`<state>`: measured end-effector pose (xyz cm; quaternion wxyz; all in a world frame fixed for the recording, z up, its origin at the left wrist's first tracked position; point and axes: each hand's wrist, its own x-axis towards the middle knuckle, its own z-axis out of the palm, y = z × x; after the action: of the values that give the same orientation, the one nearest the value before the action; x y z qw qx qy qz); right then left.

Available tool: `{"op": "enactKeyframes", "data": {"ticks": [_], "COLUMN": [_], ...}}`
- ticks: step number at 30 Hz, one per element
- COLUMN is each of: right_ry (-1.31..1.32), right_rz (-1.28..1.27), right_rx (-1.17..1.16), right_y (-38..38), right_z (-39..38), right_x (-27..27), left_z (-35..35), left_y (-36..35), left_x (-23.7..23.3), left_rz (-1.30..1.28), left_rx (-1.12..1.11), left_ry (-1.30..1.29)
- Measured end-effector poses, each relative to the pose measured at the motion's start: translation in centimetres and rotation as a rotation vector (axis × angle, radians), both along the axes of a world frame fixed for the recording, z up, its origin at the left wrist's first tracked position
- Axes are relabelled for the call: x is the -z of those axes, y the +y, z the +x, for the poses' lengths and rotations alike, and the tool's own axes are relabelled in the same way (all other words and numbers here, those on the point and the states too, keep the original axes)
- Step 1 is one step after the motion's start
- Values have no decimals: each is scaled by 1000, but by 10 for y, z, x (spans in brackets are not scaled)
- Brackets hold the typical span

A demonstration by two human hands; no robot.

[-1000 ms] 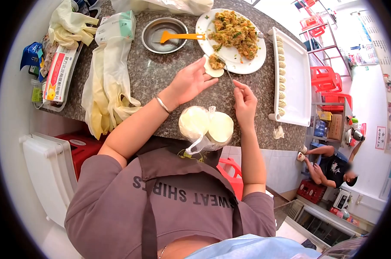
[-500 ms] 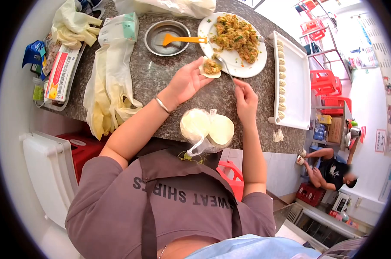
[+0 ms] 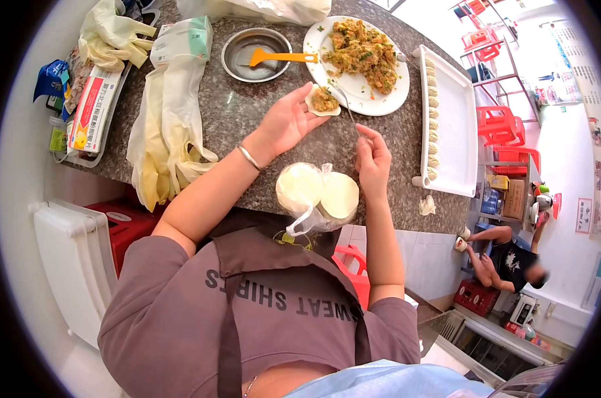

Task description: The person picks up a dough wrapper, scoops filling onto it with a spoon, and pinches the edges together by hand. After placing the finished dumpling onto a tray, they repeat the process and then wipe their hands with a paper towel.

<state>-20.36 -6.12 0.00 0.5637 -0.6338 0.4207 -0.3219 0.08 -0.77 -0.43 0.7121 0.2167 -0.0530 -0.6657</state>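
The left hand (image 3: pixel 284 125) lies open, palm up. A small round pale dough wrapper (image 3: pixel 323 101), heaped with brownish filling, rests on its fingertips just beside the rim of the white round plate (image 3: pixel 378 101) of chopped filling. The right hand (image 3: pixel 373 158) pinches a thin metal spreader (image 3: pixel 345 99), whose tip reaches the wrapper. The wrapper looks light, soft, floppy and easily torn, so it is best supported from beneath and taken by its bare edge. A clear plastic bag of stacked wrappers (image 3: pixel 317 194) lies near the wrists on the speckled grey stone counter (image 3: pixel 240 119).
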Motion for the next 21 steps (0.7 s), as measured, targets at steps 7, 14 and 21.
{"op": "enactKeyframes", "data": {"ticks": [7,14,21], "right_ry": [18,-83,537], "right_rz": [-84,94,-613], "right_rx": [-84,24,143], "right_y": [-4,-29,-65], "right_z": [-9,-20,-1], "right_x": [7,-4,-13], "left_z": [3,0,-8], "left_y": [0,3,6], "left_x": [5,-1,-12], "left_rz": [-3,47,-228], "left_rx": [-1,102,24], "left_ry": [35,-45,-447]}}
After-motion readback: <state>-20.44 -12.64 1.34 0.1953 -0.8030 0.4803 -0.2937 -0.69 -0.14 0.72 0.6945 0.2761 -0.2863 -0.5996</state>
